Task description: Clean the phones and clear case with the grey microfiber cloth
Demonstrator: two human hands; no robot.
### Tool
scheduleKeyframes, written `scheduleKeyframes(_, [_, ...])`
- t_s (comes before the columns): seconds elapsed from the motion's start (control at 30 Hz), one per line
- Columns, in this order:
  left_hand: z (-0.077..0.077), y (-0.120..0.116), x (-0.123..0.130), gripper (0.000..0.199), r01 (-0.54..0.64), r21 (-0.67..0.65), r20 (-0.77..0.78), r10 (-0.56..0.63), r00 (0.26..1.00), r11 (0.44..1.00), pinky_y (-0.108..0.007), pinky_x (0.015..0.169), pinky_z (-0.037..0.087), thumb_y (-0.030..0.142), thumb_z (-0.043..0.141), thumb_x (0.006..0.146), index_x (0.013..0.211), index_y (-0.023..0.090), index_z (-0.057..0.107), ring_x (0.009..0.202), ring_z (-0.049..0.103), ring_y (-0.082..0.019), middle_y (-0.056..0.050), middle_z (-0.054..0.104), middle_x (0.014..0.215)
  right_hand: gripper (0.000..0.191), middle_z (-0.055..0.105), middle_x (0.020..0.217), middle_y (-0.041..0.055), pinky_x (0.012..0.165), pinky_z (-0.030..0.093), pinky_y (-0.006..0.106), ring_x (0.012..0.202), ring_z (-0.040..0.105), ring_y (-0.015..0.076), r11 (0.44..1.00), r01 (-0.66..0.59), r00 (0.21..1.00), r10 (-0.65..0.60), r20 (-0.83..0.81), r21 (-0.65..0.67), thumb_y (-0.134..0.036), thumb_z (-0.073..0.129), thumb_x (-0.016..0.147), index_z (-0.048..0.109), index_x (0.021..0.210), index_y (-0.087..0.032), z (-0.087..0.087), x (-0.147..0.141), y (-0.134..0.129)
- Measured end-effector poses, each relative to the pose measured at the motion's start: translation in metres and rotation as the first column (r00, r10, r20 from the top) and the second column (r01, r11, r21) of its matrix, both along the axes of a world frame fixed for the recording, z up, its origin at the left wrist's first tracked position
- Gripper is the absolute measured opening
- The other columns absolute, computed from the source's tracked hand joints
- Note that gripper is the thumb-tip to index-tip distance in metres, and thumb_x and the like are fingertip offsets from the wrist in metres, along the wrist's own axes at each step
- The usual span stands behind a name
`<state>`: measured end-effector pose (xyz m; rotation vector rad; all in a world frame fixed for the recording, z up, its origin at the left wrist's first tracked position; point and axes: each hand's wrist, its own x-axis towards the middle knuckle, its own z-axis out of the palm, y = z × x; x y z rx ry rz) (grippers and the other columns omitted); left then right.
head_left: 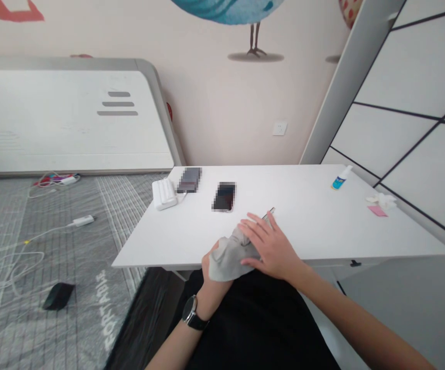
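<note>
Over the table's front edge, a crumpled light grey cloth (228, 259) lies between my two hands. My left hand (211, 264), with a watch on its wrist, is closed at the cloth's lower end; its fingers are mostly covered. My right hand (272, 246) presses on the cloth from above, its fingers stretched across it. Beyond the right fingertips pokes the narrow edge of a thin flat object (271, 211), perhaps a phone; the rest is hidden by the cloth and hand. Ahead of the hands lies a dark, pixelated phone-like device (225, 197).
At the white table's (303, 205) left lie a white power-bank-like block (164, 194) with a cable and another pixelated dark device (190, 180). To the right are a spray bottle (341, 178), a pink slip (377, 210) and white crumpled tissue (384, 200). A plastic-covered mattress (79, 246) adjoins.
</note>
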<state>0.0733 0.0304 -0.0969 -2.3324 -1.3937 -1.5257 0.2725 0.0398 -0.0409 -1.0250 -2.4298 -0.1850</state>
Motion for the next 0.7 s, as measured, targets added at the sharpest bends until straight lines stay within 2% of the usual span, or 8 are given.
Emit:
scheduleKeyframes(0.07, [0.001,0.000,-0.001,0.006,0.017,0.010,-0.014,-0.016,1.000,1.000,-0.025,0.053,0.049,0.016,0.060,0.084,0.084,0.021,0.064,0.060,0.065,-0.017,-0.004,0.069,0.075,0.071,0.056,0.151,0.0160,0.125,0.015,0.068,0.150,0.036,0.0384,0.998,0.061,0.997,-0.061,-0.051,0.004,-0.068,0.035,0.103,0.048,0.151,-0.017,0.005,0.003,0.003])
scheduleKeyframes(0.13, [0.002,0.000,-0.001,0.009,0.033,0.020,-0.032,-0.032,0.999,0.999,-0.024,0.055,0.049,0.014,0.059,0.082,0.083,0.020,0.065,0.065,0.066,-0.017,-0.005,0.069,0.078,0.061,0.057,0.150,0.0146,0.125,0.017,0.065,0.149,0.038,0.0357,0.998,0.068,0.990,-0.067,-0.126,0.002,-0.059,0.031,0.107,0.051,0.148,-0.018,0.010,0.006,0.006])
scheduleKeyframes(0.3, [0.005,0.000,0.000,0.012,0.024,0.044,-0.058,-0.022,0.998,0.999,-0.024,0.052,0.044,0.010,0.057,0.080,0.074,0.019,0.062,0.060,0.062,-0.016,-0.003,0.064,0.071,0.034,0.074,0.125,0.0058,0.127,0.019,0.053,0.136,0.054,0.0248,0.997,-0.065,0.959,0.054,-0.279,-0.030,-0.032,0.036,0.110,0.064,0.126,-0.022,0.010,0.004,0.009])
scheduleKeyframes(0.4, [0.005,0.001,0.001,0.016,0.048,0.051,-0.091,-0.043,0.995,0.998,-0.025,0.057,0.046,0.006,0.055,0.081,0.073,0.020,0.060,0.072,0.067,-0.019,-0.004,0.067,0.071,0.031,0.076,0.118,0.0028,0.126,0.018,0.055,0.135,0.055,0.0252,0.998,-0.006,0.939,-0.018,-0.342,-0.070,-0.029,0.038,0.110,0.068,0.111,-0.025,0.006,0.012,0.018])
scheduleKeyframes(0.53, [0.008,0.000,0.002,0.015,0.048,0.029,-0.114,-0.045,0.993,0.998,-0.026,0.059,0.047,0.007,0.055,0.086,0.085,0.019,0.064,0.077,0.069,-0.020,-0.004,0.072,0.077,0.032,0.076,0.116,0.0025,0.125,0.018,0.060,0.131,0.056,0.0267,0.984,0.089,0.917,-0.142,-0.373,-0.156,-0.032,0.040,0.109,0.072,0.109,-0.027,0.005,0.035,0.037])
scheduleKeyframes(0.7, [0.010,-0.001,0.002,0.014,0.045,0.008,-0.127,-0.044,0.991,0.999,-0.027,0.061,0.048,0.009,0.056,0.090,0.093,0.018,0.067,0.078,0.070,-0.019,-0.004,0.072,0.079,0.024,0.077,0.116,0.0029,0.126,0.020,0.060,0.117,0.066,0.0251,0.964,0.058,0.859,-0.180,-0.479,-0.259,-0.039,0.054,0.104,0.074,0.112,-0.029,0.006,0.053,0.051])
